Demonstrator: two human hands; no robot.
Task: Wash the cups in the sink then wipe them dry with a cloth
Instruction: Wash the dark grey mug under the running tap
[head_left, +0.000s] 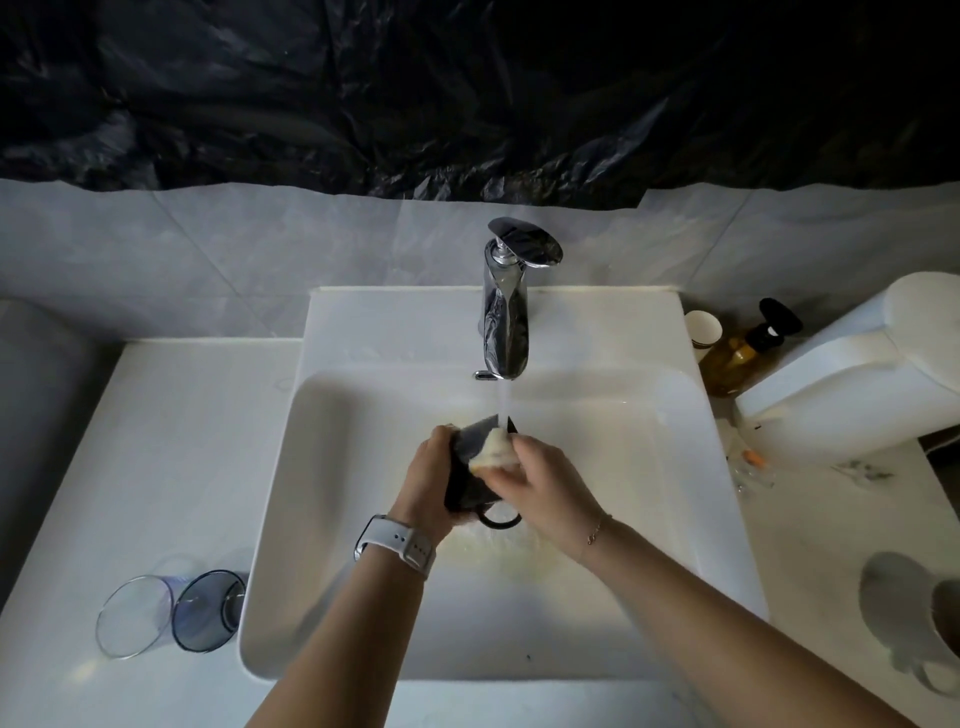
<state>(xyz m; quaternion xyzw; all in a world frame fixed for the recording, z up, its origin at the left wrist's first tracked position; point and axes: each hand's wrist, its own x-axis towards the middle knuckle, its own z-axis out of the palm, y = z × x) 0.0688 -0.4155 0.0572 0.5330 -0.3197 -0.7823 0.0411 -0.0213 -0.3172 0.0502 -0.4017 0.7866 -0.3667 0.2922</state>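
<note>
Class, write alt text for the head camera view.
Over a white sink, a left hand grips a dark mug under the running tap while the right hand scrubs it with a sponge. Two glass cups wait left.

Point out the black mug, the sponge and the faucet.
black mug (462, 488), head view, on its dark side wall
sponge (494, 451), head view, on its pale top
faucet (503, 332), head view, on the chrome spout
</note>
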